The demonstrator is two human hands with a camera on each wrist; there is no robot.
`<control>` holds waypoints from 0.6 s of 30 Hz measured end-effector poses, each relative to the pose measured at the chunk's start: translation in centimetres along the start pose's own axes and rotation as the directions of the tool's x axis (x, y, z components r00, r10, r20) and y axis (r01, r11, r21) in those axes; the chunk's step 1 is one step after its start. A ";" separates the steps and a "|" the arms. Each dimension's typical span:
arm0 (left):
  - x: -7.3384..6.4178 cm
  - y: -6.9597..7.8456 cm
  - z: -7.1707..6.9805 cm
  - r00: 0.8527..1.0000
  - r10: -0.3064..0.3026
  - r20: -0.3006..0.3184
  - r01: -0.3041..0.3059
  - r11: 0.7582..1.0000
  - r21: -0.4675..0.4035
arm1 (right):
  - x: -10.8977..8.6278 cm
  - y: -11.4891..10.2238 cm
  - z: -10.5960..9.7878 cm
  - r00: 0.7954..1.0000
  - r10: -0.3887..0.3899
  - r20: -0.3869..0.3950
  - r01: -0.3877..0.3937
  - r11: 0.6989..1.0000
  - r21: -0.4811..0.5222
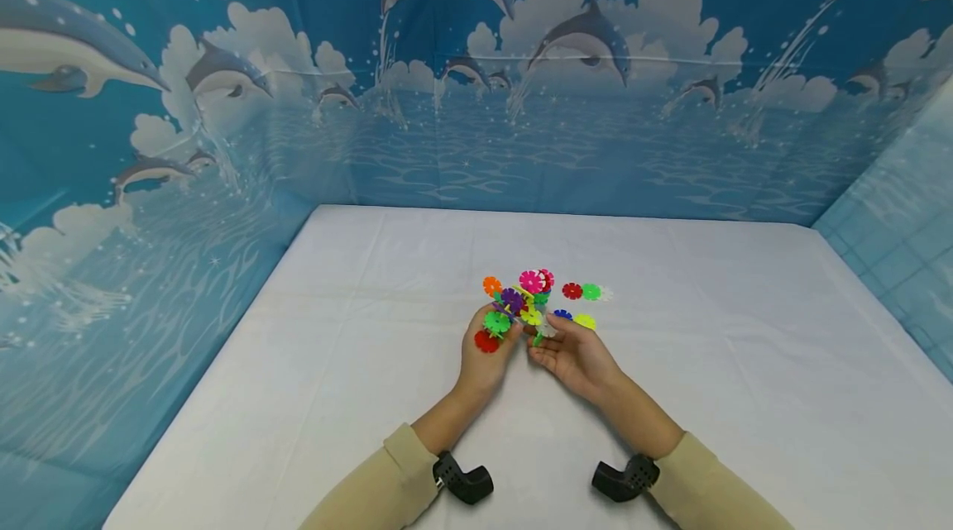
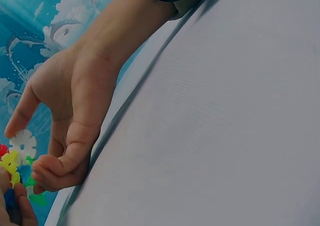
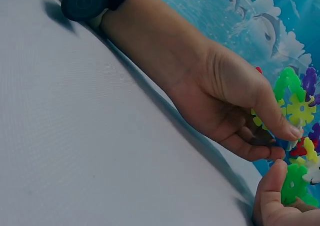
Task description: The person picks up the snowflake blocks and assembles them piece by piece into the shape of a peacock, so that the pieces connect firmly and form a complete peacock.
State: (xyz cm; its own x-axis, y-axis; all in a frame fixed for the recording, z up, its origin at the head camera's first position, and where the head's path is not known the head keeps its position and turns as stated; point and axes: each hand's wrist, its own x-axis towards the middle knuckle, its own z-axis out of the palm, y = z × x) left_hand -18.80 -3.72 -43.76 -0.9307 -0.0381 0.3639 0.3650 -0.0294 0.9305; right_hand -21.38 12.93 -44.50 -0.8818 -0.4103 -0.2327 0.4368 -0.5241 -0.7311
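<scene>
A cluster of joined plastic snowflake discs point(image 1: 512, 300), in purple, pink, green, orange, yellow and red, sits in my left hand point(image 1: 476, 366) above the table. My left thumb point(image 3: 281, 120) presses against it, while the palm side is partly hidden. Close by on the right, my right hand point(image 1: 582, 363) pinches a white snowflake disc point(image 2: 23, 145) at the cluster's near right edge. A green disc point(image 3: 295, 182) shows beside the right fingers in the right wrist view. Whether the white disc is joined to the cluster, I cannot tell.
Beyond the right hand lie a red disc point(image 1: 572, 290), a green disc point(image 1: 591, 292), a white disc point(image 1: 606, 294), a blue disc point(image 1: 562, 314) and a yellow disc point(image 1: 585, 321). A white cloth covers the table point(image 1: 707, 307). Dolphin-print curtains point(image 1: 476, 150) surround it.
</scene>
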 end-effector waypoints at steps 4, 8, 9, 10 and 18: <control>0.0 0.1 0.0 1.000 -0.006 0.007 0.006 1.000 0.014 | 0.0 0.1 0.0 1.000 -0.022 0.008 0.022 1.000 -0.021; -0.1 0.3 0.1 1.000 -0.016 0.006 0.016 0.999 0.036 | -0.1 0.1 0.2 0.999 -0.035 -0.014 0.034 0.999 -0.040; -0.1 0.3 0.1 1.000 -0.020 0.005 0.020 0.999 0.037 | -0.1 0.1 0.2 0.999 -0.036 -0.022 0.035 0.999 -0.040; -0.1 0.4 0.1 1.000 -0.028 0.007 0.028 0.999 0.037 | -0.1 0.1 0.3 0.999 -0.036 -0.027 0.035 0.999 -0.038; 0.2 -3.3 0.5 0.999 -0.029 0.032 0.029 0.999 -0.020 | -0.1 0.3 0.7 1.000 -0.015 0.021 0.013 0.994 0.108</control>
State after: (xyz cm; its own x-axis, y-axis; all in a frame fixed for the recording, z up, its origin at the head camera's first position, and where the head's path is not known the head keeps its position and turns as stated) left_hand -20.19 -3.09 -46.69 -0.9410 -0.0048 0.3383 0.3381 -0.0504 0.9397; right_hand -21.03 12.26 -44.20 -0.8843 -0.4177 -0.2086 0.4423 -0.6064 -0.6608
